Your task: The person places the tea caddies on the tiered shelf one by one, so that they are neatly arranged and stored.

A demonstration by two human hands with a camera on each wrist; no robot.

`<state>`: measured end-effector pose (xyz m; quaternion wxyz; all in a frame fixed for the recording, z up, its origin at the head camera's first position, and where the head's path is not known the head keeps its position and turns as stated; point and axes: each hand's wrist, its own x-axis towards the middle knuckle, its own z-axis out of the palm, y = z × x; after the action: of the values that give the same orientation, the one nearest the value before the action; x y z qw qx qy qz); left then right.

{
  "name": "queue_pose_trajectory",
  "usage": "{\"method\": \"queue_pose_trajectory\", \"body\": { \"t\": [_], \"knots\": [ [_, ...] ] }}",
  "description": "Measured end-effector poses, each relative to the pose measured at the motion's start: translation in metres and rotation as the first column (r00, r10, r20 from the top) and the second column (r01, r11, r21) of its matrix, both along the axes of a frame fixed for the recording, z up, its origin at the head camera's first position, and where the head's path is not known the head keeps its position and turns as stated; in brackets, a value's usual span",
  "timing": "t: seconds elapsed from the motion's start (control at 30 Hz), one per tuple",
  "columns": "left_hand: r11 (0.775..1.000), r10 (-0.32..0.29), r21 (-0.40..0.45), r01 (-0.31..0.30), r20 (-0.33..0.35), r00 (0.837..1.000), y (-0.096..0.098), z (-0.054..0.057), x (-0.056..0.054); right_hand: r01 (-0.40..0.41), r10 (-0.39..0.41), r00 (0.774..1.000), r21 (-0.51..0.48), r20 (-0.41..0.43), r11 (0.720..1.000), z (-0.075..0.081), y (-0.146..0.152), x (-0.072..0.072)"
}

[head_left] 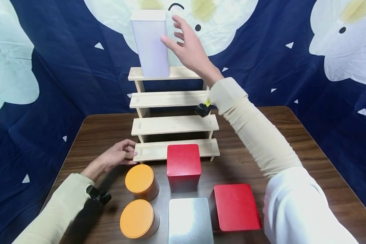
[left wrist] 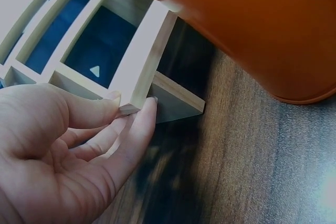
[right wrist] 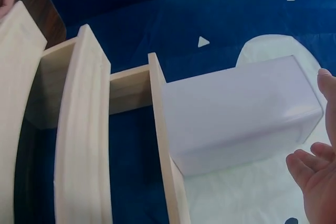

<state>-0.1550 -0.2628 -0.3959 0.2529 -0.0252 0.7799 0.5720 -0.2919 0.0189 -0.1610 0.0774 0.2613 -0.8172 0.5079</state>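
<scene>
A tall white tin (head_left: pixel 152 47) stands upright on the left part of the top step of a wooden tiered shelf (head_left: pixel 175 124). My right hand (head_left: pixel 189 47) is just right of the tin, fingers spread and loosely bent. In the right wrist view a gap shows between the right hand (right wrist: pixel 317 177) and the white tin (right wrist: pixel 241 114). Down at the lowest step, my left hand (head_left: pixel 117 156) pinches the left end of its board between thumb and fingers. The left wrist view shows the left hand (left wrist: pixel 79 145) on that board end (left wrist: pixel 137 77).
Two orange round tins (head_left: pixel 139 178) stand near my left hand. A red tin (head_left: pixel 184 166) is close before the lowest step. Nearer me are a silver tin (head_left: pixel 189 220) and another red tin (head_left: pixel 238 206). A blue patterned cloth (head_left: pixel 250 84) hangs behind the wooden table (head_left: pixel 106 125).
</scene>
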Motion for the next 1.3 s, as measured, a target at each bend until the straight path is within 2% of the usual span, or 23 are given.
{"method": "queue_pose_trajectory", "body": {
  "t": [0.13,0.63,0.83,0.93,1.17,1.3],
  "knots": [
    [1.000,-0.005,0.003,0.005,0.001,1.000,-0.001,0.000,0.000,-0.023,0.023,1.000,-0.015,0.009,1.000,-0.003,0.014,0.016],
    [1.000,0.014,0.020,-0.014,0.012,1.000,-0.002,-0.004,0.003,-0.095,0.094,0.995,-0.077,-0.014,0.993,-0.030,0.065,0.054],
    [1.000,0.024,0.019,-0.024,0.018,1.000,-0.003,-0.006,0.003,-0.156,0.154,0.988,-0.123,-0.024,0.980,-0.060,0.097,0.060],
    [0.999,0.028,0.027,-0.028,0.014,1.000,-0.004,-0.006,0.003,-0.155,0.154,0.988,-0.136,-0.019,0.979,-0.078,0.114,0.065],
    [0.999,0.024,0.048,-0.024,-0.007,1.000,-0.005,-0.007,0.006,-0.151,0.144,0.989,-0.220,-0.044,0.964,-0.106,0.145,0.090],
    [0.999,0.025,0.043,-0.025,-0.012,1.000,-0.004,-0.007,0.007,-0.163,0.160,0.987,-0.260,-0.031,0.952,-0.119,0.160,0.106]
  ]
}}
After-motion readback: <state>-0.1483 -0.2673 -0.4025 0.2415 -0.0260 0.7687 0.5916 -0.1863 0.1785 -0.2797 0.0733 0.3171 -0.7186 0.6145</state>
